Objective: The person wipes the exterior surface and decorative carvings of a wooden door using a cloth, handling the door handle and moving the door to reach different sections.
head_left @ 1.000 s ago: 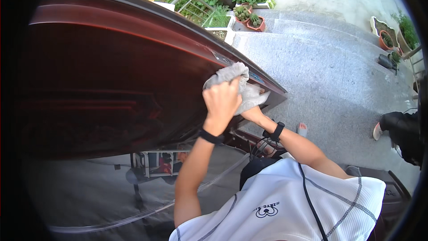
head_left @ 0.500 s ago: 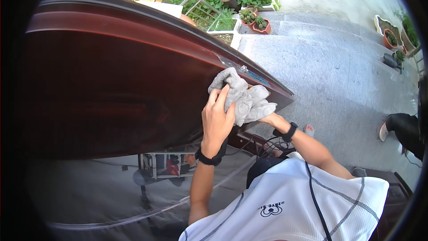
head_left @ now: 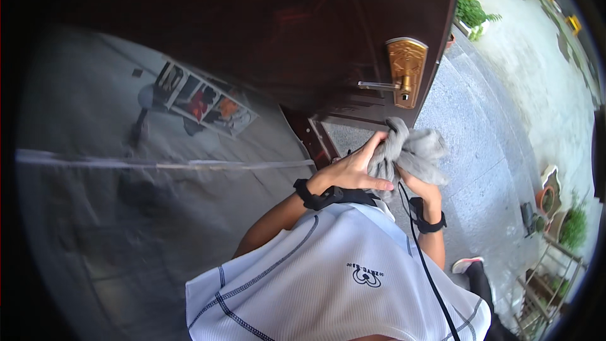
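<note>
A bunched, crumpled grey cloth (head_left: 394,151) is between my two hands, close in front of my white shirt. My left hand (head_left: 353,170) grips its left side, with the thumb pointing right along the lower folds. On the other side my right hand (head_left: 420,186) holds it from below, its fingertips hidden behind the fabric. Just beyond the cloth stands a dark red-brown door (head_left: 284,31) with an ornate gold handle plate (head_left: 407,63) and a lever pointing left. The cloth appears apart from the handle.
A grey sheet-like floor covering (head_left: 82,215) lies at left, crossed by a pale strip. A white rack (head_left: 205,101) with assorted items stands there. Stone steps (head_left: 480,113) and potted plants (head_left: 548,199) are at right. A person's shoe (head_left: 467,264) shows at lower right, and a black cable (head_left: 429,278) hangs over my shirt.
My hands and the cloth have come away from the door's top edge, closer to my body. The view has turned, bringing the door handle into sight.
</note>
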The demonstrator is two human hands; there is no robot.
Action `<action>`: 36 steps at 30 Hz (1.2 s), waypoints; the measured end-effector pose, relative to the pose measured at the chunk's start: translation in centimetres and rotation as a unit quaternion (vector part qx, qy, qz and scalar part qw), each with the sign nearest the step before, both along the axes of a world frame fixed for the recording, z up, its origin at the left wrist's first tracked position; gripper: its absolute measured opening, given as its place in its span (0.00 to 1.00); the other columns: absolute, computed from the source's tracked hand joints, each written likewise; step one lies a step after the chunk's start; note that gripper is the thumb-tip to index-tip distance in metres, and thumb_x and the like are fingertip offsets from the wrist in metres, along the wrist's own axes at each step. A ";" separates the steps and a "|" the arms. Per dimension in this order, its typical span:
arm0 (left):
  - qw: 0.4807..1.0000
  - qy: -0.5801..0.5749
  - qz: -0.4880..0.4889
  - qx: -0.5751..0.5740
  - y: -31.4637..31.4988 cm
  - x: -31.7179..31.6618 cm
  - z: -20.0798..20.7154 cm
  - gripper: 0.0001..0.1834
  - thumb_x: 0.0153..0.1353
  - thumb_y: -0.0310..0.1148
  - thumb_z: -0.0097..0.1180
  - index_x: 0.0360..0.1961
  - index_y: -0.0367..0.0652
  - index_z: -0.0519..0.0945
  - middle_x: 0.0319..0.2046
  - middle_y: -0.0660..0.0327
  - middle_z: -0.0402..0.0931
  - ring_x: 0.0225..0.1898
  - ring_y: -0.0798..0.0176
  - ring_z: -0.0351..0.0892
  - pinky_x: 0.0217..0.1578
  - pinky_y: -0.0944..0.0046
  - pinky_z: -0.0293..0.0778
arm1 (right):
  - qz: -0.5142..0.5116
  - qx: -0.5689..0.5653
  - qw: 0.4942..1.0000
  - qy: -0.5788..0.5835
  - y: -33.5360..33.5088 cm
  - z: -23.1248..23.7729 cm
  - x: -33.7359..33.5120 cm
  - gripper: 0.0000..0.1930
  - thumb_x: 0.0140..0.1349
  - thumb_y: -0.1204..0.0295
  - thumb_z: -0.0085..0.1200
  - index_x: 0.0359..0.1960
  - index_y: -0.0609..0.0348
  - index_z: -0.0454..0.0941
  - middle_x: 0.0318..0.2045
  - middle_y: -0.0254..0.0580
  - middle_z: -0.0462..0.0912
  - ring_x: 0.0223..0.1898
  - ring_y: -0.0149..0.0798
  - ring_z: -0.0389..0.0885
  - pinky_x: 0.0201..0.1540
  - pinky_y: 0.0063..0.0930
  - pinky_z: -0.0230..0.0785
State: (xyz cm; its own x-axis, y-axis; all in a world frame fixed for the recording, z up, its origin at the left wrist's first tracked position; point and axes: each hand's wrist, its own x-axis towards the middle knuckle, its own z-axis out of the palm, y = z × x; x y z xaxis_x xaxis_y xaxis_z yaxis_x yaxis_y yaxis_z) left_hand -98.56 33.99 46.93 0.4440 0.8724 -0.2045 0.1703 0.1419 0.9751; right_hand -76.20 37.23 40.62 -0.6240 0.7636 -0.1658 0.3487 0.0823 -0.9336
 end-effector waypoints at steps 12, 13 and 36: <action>0.858 -0.241 0.450 -0.061 -2.6 -7.6 -4.0 0.27 0.52 0.32 0.61 0.55 0.35 0.75 0.49 0.58 0.78 0.52 0.61 0.76 0.56 0.62 0.69 | 0.088 0.204 0.975 0.001 5.5 10.0 -8.2 0.24 0.46 0.74 0.67 0.49 0.59 0.79 0.54 0.52 0.77 0.56 0.58 0.75 0.57 0.44 0.70; 0.830 -0.288 0.468 -0.098 -2.8 -9.4 -4.9 0.25 0.53 0.34 0.60 0.53 0.36 0.75 0.48 0.59 0.78 0.49 0.63 0.76 0.53 0.63 0.70 | 0.033 0.336 0.937 -0.086 6.8 9.4 -8.6 0.25 0.46 0.73 0.68 0.49 0.60 0.79 0.52 0.52 0.78 0.56 0.57 0.75 0.57 0.44 0.70; 0.558 -0.098 0.785 0.251 6.0 -30.0 -15.9 0.18 0.54 0.23 0.61 0.47 0.32 0.77 0.39 0.57 0.82 0.39 0.64 0.82 0.42 0.63 0.78 | 0.213 0.591 0.738 -0.249 13.2 -0.5 -11.3 0.16 0.56 0.68 0.66 0.43 0.59 0.77 0.38 0.54 0.82 0.38 0.60 0.80 0.41 0.50 0.72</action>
